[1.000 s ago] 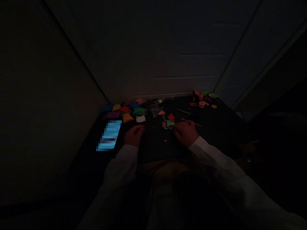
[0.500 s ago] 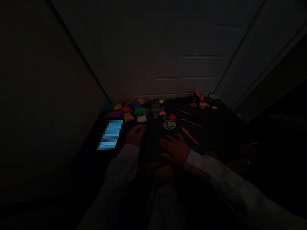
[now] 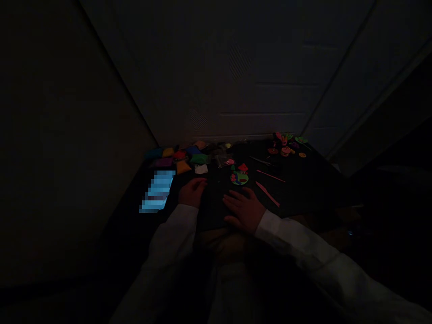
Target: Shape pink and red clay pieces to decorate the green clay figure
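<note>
My left hand rests on the dark table, its fingers curled with the tips pressed together. Whatever may be between them is lost in the dim light. To its right, my right hand lies palm down, fingers spread, with nothing in it. Just beyond that hand is a round green modelling-clay piece with blue, pink and brown parts and a red mushroom-like cap at its top. A pink clay knife and a thin pink stick lie to the right.
A lit phone, its screen blurred, lies left of my left hand. Coloured clay packets, including a green packet and a white packet, line the back left. Small clay figures stand at the back right, before a pale panelled surface.
The whole view has shifted slightly, so things appear a little lower. My right hand has slid slightly left relative to the clay piece; my left hand keeps its pose.
</note>
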Tool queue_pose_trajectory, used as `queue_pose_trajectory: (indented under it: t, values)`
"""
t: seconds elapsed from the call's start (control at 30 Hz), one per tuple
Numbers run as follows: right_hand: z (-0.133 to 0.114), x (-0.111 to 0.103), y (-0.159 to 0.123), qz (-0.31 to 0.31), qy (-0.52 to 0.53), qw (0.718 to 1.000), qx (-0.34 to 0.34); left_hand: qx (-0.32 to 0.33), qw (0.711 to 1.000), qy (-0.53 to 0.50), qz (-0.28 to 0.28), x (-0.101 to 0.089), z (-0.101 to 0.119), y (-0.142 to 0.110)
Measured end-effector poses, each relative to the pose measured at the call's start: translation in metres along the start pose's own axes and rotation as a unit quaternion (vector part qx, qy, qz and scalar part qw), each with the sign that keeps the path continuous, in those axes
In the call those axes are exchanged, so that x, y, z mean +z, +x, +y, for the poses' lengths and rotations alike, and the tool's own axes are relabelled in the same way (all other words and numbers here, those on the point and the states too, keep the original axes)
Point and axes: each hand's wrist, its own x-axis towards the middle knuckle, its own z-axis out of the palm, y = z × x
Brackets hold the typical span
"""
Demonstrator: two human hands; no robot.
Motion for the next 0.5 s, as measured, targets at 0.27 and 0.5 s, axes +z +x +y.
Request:
queue_pose_trajectory:
  t: [0.27,0.5]
  values:
    - [0.013,-0.004,-0.020,-0.004,-0.018,0.999,0.035,0.006,1.000,-0.009,-0.007,-0.001,0.001,0.000]
    - [-0.004,0.000,-0.005,0.000,0.004,1.000,-0.013,0.004,1.000,-0.004,-0.003,-0.001,0.002,0.000]
